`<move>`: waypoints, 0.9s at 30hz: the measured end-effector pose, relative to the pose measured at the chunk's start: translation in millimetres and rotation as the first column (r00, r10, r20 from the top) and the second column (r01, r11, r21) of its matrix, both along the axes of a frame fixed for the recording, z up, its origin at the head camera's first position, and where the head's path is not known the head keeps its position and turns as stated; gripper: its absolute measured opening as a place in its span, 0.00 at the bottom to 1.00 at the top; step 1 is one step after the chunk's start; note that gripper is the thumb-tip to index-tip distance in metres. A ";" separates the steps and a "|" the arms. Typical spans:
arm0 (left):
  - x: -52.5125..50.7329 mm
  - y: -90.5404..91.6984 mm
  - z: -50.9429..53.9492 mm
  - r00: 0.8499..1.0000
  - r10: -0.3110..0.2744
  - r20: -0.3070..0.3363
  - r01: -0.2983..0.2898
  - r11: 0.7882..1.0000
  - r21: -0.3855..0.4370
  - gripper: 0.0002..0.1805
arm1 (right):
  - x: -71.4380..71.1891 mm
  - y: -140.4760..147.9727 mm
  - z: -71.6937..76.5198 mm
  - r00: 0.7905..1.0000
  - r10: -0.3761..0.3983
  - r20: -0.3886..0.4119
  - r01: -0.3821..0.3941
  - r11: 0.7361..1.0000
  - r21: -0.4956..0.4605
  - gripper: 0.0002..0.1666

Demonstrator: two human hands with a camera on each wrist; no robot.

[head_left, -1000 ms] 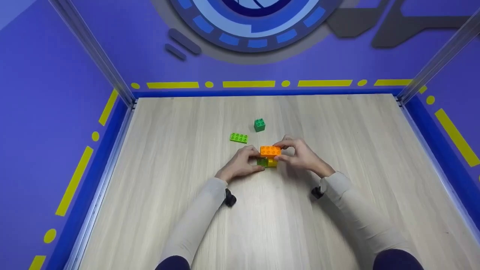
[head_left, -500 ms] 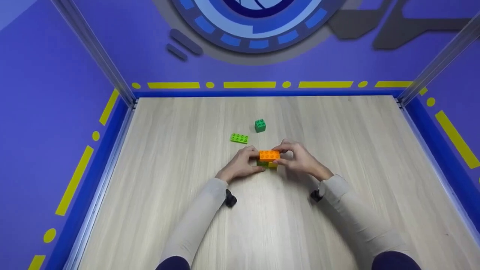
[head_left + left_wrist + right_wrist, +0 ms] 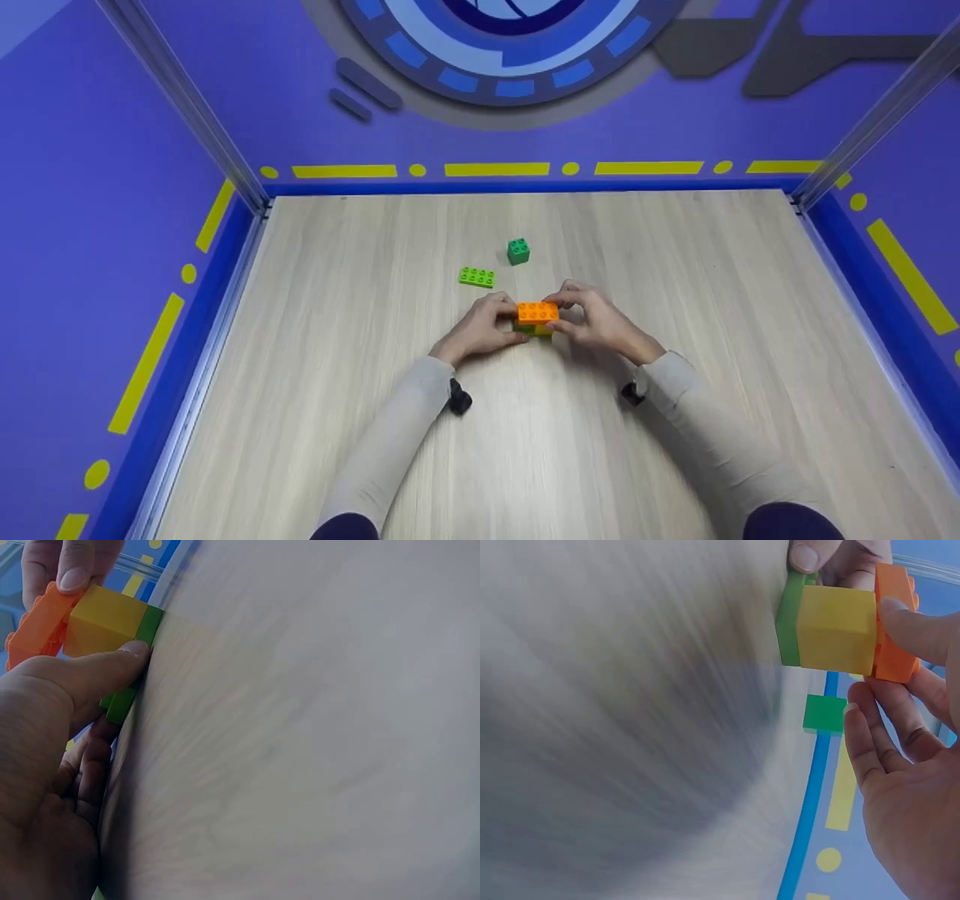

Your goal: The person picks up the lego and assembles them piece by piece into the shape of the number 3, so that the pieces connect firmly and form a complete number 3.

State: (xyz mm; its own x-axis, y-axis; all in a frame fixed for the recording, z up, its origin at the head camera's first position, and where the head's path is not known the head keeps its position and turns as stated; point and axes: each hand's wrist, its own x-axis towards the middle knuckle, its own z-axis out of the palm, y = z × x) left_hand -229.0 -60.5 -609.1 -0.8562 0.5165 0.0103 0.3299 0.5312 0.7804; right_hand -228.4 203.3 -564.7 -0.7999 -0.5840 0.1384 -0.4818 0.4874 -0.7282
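In the head view, holds with the left hand (image 3: 480, 325) a low green brick (image 3: 523, 328) on the wooden table (image 3: 337, 300), clamped between thumb in front and fingers behind. Pinches with the right hand (image 3: 598, 319) the right end of an orange brick (image 3: 538, 312), studs up, above a yellow block (image 3: 544, 331) and the low green brick. Shows farther back a lime plate (image 3: 477, 277) and, near it but apart, an emerald cube (image 3: 518, 251).

In the left wrist view, lays the left thumb along the side of the low green brick; cannot tell whether also touching the yellow block. Shows the orange brick jutting past the yellow block toward the left hand.

In the right wrist view, presses the right thumb on one side of the orange brick, against fingers partly hidden behind. Leaves the lower right fingers loosely bent, off the stack. Shows the orange brick's underside at the yellow block's top; cannot tell if fully seated.
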 end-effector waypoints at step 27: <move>1.0 0.1 2.6 1.000 -0.003 -0.009 0.003 1.000 -0.012 0.17 | 7.3 -7.3 7.9 0.987 0.045 -0.156 -0.014 0.980 0.199 0.20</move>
